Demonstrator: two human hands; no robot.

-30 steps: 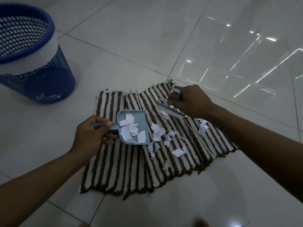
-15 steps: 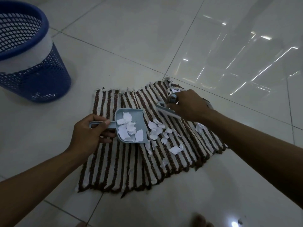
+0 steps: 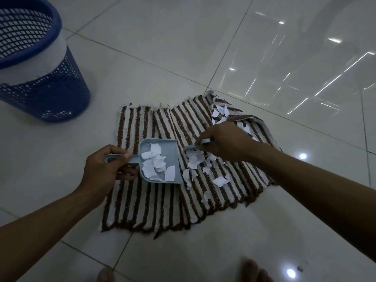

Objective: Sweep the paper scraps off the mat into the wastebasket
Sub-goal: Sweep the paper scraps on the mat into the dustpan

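A brown-and-white striped mat (image 3: 146, 202) lies on the tiled floor. My left hand (image 3: 103, 169) grips the handle of a light blue dustpan (image 3: 174, 153) that rests on the mat with several white paper scraps inside. My right hand (image 3: 225, 142) holds a small blue brush (image 3: 200, 143) just right of the pan's mouth, against a pile of paper scraps (image 3: 196, 159). More scraps (image 3: 220, 113) lie at the mat's far right corner, where the mat is folded over. The blue mesh wastebasket (image 3: 40, 84) stands at the far left.
Glossy white floor tiles (image 3: 284, 58) surround the mat, with light reflections at the right. My bare toes (image 3: 252, 270) show at the bottom edge. The wastebasket has a white liner band below its rim.
My right hand has drawn the brush left and toward me, pushing scraps up to the dustpan's mouth. The scraps at the mat's far corner are now uncovered. The dustpan has stayed put.
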